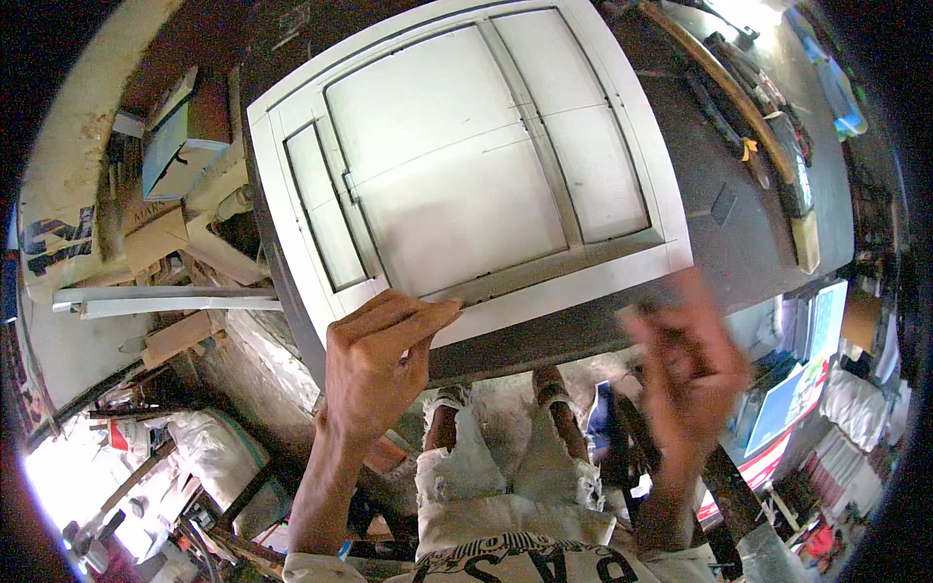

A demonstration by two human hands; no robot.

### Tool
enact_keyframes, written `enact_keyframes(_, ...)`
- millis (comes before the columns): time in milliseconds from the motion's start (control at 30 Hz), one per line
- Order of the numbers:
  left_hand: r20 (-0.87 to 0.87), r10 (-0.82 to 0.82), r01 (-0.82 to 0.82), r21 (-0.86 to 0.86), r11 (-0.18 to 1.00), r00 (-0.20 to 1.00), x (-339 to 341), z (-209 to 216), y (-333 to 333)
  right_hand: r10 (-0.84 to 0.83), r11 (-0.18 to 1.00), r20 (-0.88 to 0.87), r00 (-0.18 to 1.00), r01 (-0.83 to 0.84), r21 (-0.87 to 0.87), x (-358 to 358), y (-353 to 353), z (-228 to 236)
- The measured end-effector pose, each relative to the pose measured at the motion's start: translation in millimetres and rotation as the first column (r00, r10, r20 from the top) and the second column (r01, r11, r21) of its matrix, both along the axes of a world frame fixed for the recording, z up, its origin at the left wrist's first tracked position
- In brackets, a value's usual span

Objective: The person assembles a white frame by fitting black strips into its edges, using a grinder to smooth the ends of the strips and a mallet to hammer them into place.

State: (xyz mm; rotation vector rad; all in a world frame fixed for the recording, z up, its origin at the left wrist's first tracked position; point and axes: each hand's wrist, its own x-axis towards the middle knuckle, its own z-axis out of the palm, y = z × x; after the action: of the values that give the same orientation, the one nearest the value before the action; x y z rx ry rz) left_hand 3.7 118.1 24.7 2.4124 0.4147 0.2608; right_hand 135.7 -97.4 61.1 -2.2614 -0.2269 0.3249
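A large white board (447, 165) lies on a dark table, with black-outlined rectangles and thin pencil-like lines across it. Its outer border is flat and white, while grey bands run between the rectangles. At the near edge of the board, my left hand (374, 355) is closed in a pinch, thumb and forefinger pressed together over the border. Whatever sits between those fingertips is too small to make out. My right hand (690, 364) hovers off the near right corner, apart from the board. Motion smears its fingers, and a pale spot at their tips cannot be identified.
The dark tabletop (758, 219) carries a long curved wooden stick (724, 83) and a flat tool with a pale end (805, 238) on the right. A pale strip (175, 299) juts out at left, near cardboard boxes (190, 136). Stuffed sacks (219, 452) stand lower left.
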Motion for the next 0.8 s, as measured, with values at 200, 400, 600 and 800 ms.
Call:
enact_keyframes(200, -0.010, -0.020, 0.020, -0.001, 1.000, 1.000, 1.5, 3.1, 2.6, 0.147, 0.975, -0.437, 0.887, -0.056, 0.213, -37.9, 47.8, -35.3)
enact_keyframes(400, -0.003, -0.032, 0.032, -0.024, 0.999, 0.999, 0.9, 1.4, 4.5, 0.147, 0.967, -0.371, 0.917, -0.053, 0.251, -37.0, 56.9, -50.4)
enact_keyframes(600, -0.026, -0.007, 0.005, -0.066, 0.998, 1.000, -0.6, 0.1, 4.1, 0.137, 0.984, -0.348, 0.927, -0.087, 0.156, -31.6, 62.9, -43.5)
enact_keyframes(800, -0.016, -0.085, 0.084, -0.057, 0.995, 0.996, -1.7, -1.8, 8.5, 0.100, 0.987, -0.402, 0.910, -0.042, 0.152, -33.7, 61.9, -43.0)
